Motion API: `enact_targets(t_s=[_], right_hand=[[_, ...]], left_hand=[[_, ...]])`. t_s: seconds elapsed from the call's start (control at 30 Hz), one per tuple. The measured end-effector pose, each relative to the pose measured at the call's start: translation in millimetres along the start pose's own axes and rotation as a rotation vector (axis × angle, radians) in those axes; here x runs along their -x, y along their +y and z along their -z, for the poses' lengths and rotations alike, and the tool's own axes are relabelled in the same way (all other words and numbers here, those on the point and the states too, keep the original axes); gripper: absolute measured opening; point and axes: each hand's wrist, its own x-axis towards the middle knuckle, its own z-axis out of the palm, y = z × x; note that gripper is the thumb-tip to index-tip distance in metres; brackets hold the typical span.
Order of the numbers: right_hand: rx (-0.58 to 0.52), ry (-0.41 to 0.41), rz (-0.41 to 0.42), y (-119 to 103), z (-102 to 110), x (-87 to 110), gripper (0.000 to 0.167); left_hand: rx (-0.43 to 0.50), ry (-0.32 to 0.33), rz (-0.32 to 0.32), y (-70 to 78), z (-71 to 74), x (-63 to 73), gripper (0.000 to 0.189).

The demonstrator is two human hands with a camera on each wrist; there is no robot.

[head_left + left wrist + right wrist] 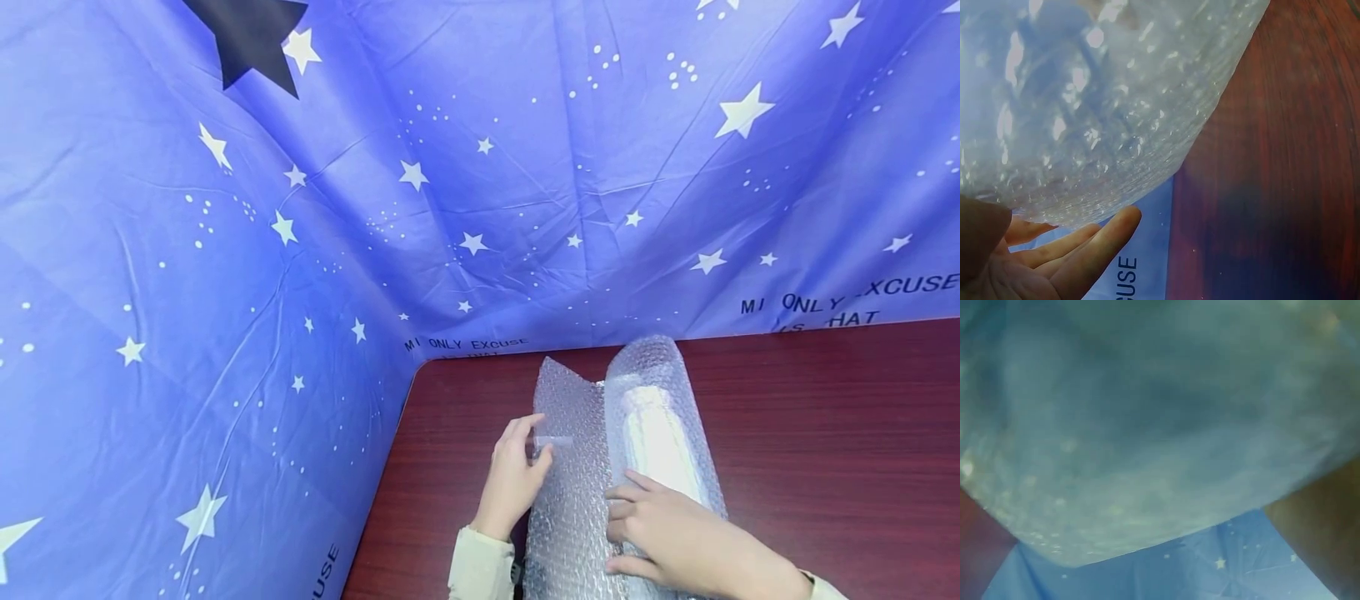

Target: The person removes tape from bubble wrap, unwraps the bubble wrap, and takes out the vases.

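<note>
A long sheet of clear bubble wrap (570,492) lies lengthwise on the table, its left flap raised. Inside the rolled right part is a long white object (660,433), its kind blurred by the wrap. My left hand (513,479) is at the flap's left edge, fingers and thumb apart, beside a short strip of clear tape (553,441). In the left wrist view, the extended fingers (1094,253) lie along the wrap's (1116,119) lower edge. My right hand (667,529) rests across the rolled part, fingers pointing left. Bubble wrap (1147,456) fills most of the right wrist view, hiding the fingers.
The dark red wooden table (825,433) extends right of the wrap, with a narrower strip to the left. Blue star-printed cloth (480,167) hangs behind the table and along its left side. A dark star (255,37) shows at the top left.
</note>
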Motion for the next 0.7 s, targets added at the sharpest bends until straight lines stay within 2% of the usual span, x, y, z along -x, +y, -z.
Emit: enact_targets(t_s=[0.17,0.33,0.5,0.7], right_hand=[[0.026,-0.034,0.031,-9,-1,0.3,0.031],[0.107,-0.088,0.096,-14,-9,4.8,0.036],[0.179,-0.039,0.153,-18,-18,7.1,0.033],[0.142,-0.009,0.151,-20,-21,7.5,0.033]], left_hand=[[-0.022,0.013,-0.017,-3.5,-2.1,-0.7,0.04],[-0.027,0.028,-0.042,-6.8,-4.3,-0.6,0.039],[-0.035,0.027,-0.04,-7.9,-4.3,-0.5,0.039],[-0.046,0.031,-0.041,-9.2,-4.3,-1.5,0.039]])
